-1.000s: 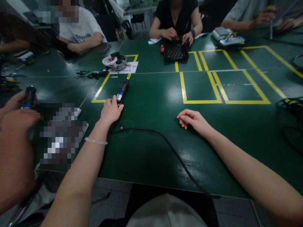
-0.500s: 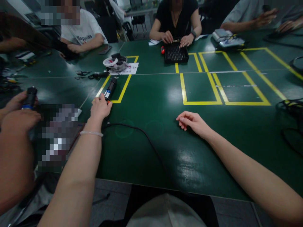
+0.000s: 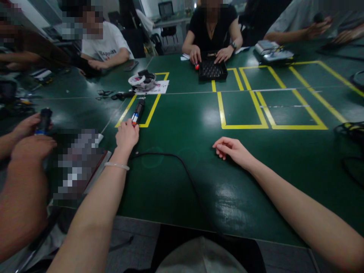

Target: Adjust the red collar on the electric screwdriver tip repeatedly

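Observation:
My left hand (image 3: 127,134) is at the near end of a black, blue and orange cylindrical tool (image 3: 138,111), which lies inside a yellow tape outline (image 3: 154,110) on the green table (image 3: 182,113). Its fingers are closed around that end, and they partly hide it. From beneath my left wrist a black cable (image 3: 182,163) curves right and toward the table's front edge. My right hand (image 3: 229,148) rests on the table right of centre, fingers loosely curled, with nothing visible in them.
Across the table a person's hands touch a black tray (image 3: 212,72). Rolls of tape (image 3: 142,80) sit on white paper. A person at left holds a similar black tool (image 3: 44,120). Black cables (image 3: 352,132) lie at far right, beyond more yellow outlines.
The whole view has shifted slightly, with things now lower and, at left, farther right. My left hand remains at the tool; my right hand looks unmoved. The person's hand opposite is now near the red object.

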Action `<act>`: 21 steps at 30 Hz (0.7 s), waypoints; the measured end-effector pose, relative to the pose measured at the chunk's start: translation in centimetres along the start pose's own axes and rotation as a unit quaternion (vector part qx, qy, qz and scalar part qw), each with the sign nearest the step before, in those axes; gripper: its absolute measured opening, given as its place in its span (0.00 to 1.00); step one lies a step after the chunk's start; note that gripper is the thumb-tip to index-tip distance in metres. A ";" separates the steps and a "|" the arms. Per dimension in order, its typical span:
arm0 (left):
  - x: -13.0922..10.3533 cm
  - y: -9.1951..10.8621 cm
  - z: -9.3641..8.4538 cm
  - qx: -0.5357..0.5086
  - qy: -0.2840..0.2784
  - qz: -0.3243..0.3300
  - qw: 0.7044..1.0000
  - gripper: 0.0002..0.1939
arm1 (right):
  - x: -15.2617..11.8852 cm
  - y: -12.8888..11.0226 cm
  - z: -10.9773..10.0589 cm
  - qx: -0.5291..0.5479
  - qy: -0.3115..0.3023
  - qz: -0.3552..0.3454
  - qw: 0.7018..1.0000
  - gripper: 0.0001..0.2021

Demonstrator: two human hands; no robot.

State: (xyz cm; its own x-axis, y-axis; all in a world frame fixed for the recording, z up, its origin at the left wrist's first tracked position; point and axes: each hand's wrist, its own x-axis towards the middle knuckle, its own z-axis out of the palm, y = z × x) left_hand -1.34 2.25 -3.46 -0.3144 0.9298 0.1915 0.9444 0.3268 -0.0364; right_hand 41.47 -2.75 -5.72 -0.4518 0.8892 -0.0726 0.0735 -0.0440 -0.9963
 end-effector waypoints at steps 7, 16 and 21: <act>-4.4 3.3 -1.0 0.005 0.002 0.024 1.000 0.28 | -0.1 -0.4 0.2 -0.010 0.007 0.001 1.000 0.17; -11.2 9.7 -3.3 -0.012 -0.032 0.155 0.987 0.27 | -0.1 -0.2 0.6 -0.067 0.053 -0.039 0.996 0.20; -13.8 13.0 -4.4 -0.031 -0.038 0.230 0.972 0.27 | -0.3 -0.4 1.4 -0.163 0.051 -0.113 0.979 0.08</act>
State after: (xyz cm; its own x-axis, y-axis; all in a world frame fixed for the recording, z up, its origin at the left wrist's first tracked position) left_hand 15.73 -7.10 -2.31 0.1382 0.9858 0.0950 0.9900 -0.1348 -0.0412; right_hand 40.36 -3.61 -5.40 -0.3987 0.9012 0.1701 0.2691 0.2923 -0.9177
